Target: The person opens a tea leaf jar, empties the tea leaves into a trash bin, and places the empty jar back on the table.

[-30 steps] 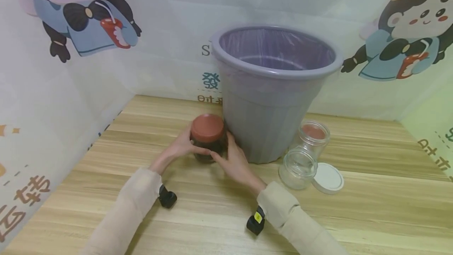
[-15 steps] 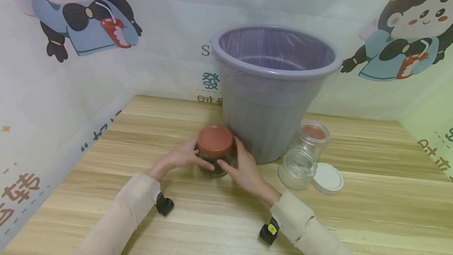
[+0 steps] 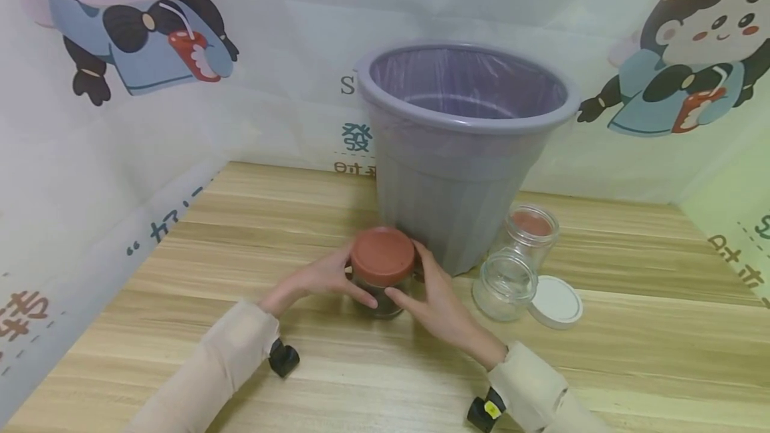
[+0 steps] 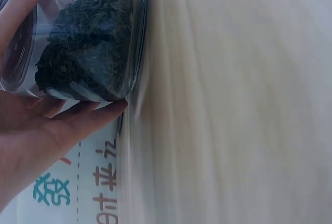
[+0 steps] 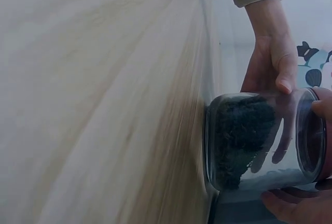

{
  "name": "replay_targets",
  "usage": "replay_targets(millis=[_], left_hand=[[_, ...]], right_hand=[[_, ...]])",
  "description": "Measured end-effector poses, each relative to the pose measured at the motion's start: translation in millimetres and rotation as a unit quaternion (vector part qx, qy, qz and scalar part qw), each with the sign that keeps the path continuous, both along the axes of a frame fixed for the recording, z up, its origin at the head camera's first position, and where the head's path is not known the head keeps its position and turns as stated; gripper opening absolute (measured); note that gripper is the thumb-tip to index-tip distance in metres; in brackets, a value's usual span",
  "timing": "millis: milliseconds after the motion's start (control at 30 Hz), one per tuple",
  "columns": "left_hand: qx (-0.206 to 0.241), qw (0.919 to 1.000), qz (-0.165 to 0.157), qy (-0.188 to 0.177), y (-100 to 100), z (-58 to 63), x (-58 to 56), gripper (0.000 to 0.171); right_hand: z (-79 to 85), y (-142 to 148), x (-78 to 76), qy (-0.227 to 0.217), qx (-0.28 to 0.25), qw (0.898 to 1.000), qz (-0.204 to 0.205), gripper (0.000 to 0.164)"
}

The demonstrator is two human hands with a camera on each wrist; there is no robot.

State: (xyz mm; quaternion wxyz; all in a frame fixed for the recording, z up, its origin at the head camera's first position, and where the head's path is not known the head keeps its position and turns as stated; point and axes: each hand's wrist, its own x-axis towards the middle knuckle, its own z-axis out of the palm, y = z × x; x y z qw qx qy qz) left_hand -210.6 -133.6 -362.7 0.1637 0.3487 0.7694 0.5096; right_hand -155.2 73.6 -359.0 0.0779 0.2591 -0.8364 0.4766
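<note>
A clear jar (image 4: 98, 37) with a reddish-brown lid (image 3: 383, 256) stands upright at the table surface, partly filled with dark, dried leaves that look like tea. My left hand (image 3: 333, 279) grips its left side, thumb across the front and fingers behind. From the right, my right hand (image 3: 442, 303) holds the same jar, its thumb near the left one. In the right wrist view, fingers of the left hand (image 5: 270, 63) show through the glass. Parts of both hands' fingers are hidden behind the jar in the head view.
Just behind the jar stands a big grey-purple bin (image 3: 445, 172) with a clear liner. To its right are an open glass jar (image 3: 505, 286), another glass jar (image 3: 529, 229) showing something reddish, and a white lid (image 3: 556, 301). Printed sheeting (image 3: 289, 85) rises behind the wooden table (image 3: 361, 386).
Both hands have brought the lidded jar toward the front and to the right, from beside the bin's left side to in front of it. Bin, glass jars and white lid have stayed put.
</note>
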Motion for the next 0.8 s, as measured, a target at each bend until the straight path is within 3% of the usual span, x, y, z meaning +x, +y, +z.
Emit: replay_targets(millis=[300, 367, 500, 633, 800], left_hand=[[0.0, 0.9994, -0.026, 0.024, 16, -2.5, 4.2, 0.098], [0.005, 0.9992, -0.03, 0.027, 21, -3.6, 5.0, 0.098], [0.015, 0.9993, -0.024, 0.024, 29, -4.8, 9.5, 0.096], [0.016, 0.9994, -0.01, 0.028, 37, -4.4, 14.8, 0.095], [0.013, 0.9985, -0.008, 0.053, 46, -5.0, 16.1, 0.094]], right_hand=[[1.3, 18, 5.8, 0.01, -0.001, 1.0, 0.013, 0.07], [10.5, 19, 11.3, 0.011, -0.011, 1.0, 0.014, 0.069], [14.1, 22, 12.8, 0.02, -0.012, 1.0, 0.008, 0.068], [4.4, 27, 7.3, 0.048, 0.015, 0.999, -0.015, 0.073], [3.9, 29, 8.6, 0.077, 0.048, 0.994, -0.064, 0.082]])
